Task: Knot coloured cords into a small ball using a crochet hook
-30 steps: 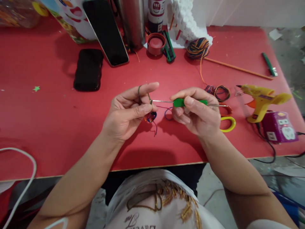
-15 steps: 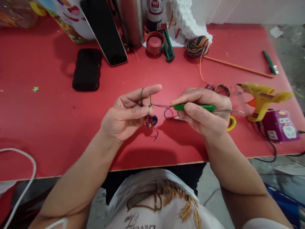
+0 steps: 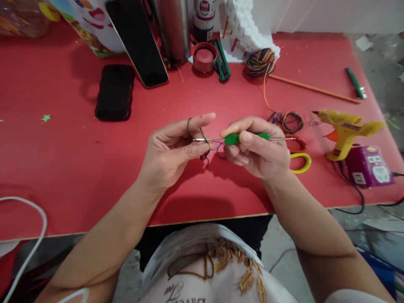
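Between finger and thumb, my left hand [image 3: 172,153] pinches a small multicoloured crochet piece [image 3: 204,155], mostly hidden behind the thumb. Dark green yarn [image 3: 188,125] loops round the raised index finger and runs down to the piece. My right hand [image 3: 260,147] grips a crochet hook [image 3: 232,139] by its green handle, pen-fashion. The hook's thin metal shaft points left and its tip lies over my left fingers, against the yarn. A loop of dark yarn hangs between the hands.
Scissors [image 3: 301,163] lie partly under my right hand. Beyond are coiled yarn [image 3: 292,122], a yarn ball [image 3: 261,63], a stick [image 3: 315,89] and a green cutter [image 3: 223,63]. A glue gun [image 3: 347,126] stands right; a phone [image 3: 139,42] and black case [image 3: 115,92] are left.
My right hand has moved left, carrying the hook tip past the yarn and over my left fingers. My left hand has turned, so the crochet piece is now mostly hidden.
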{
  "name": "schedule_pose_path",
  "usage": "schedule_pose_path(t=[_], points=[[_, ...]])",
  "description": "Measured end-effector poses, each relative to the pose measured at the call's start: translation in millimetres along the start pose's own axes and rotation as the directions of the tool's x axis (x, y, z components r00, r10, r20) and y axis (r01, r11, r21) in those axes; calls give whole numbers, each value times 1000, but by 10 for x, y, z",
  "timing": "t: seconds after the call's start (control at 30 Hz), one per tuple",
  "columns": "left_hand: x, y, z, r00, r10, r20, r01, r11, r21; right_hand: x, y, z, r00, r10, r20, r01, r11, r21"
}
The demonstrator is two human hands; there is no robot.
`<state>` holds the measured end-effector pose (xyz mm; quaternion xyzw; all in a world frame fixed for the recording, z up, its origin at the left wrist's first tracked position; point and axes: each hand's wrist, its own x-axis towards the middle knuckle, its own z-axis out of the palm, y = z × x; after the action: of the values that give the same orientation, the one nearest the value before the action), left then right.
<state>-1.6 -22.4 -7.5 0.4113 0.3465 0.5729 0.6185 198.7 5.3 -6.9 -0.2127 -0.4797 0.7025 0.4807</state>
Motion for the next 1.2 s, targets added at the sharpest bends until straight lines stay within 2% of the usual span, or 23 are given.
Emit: schedule_pose_path(t=[0.27, 0.37, 0.47, 0.57, 0.63, 0.7, 0.77, 0.83, 1.0, 1.1, 1.2], points=[[-1, -11, 27, 993, 103, -50, -99, 992, 77, -1, 2, -13, 1000, -4, -15, 4, 1000, -21], [3, -22, 46, 985, 142, -98, -130, 984, 118, -27, 12, 4, 998, -24, -62, 19, 996, -85], [2, -42, 66, 971, 179, -159, -151, 973, 172, -83, 29, 52, 987, -113, -118, 87, 975, -204], [9, -77, 64, 957, 208, -202, -165, 964, 209, -135, 81, 117, 970, -216, -115, 142, 879, -455], [23, -100, 41, 955, 216, -201, -171, 961, 217, -152, 138, 154, 948, -314, -53, 214, 752, -624], [41, -113, 5, 965, 200, -172, -159, 962, 222, -155, 194, 173, 916, -400, -2, 278, 640, -717], [55, -114, -32, 974, 186, -127, -153, 961, 230, -154, 224, 168, 904, -427, 29, 302, 589, -749], [58, -111, -57, 974, 205, -93, -177, 953, 245, -151, 216, 145, 907, -419, 47, 312, 593, -742], [25, -127, -35, 941, 311, -133, -257, 912, 319, -136, 120, 124, 907, -418, 59, 323, 598, -733], [20, -132, 7, 939, 299, -167, -246, 928, 278, -125, 118, 168, 877, -461, 130, 379, 501, -778], [50, -107, 12, 972, 192, -136, -174, 976, 129, -125, 150, 183, 838, -491, 238, 458, 396, -796]])
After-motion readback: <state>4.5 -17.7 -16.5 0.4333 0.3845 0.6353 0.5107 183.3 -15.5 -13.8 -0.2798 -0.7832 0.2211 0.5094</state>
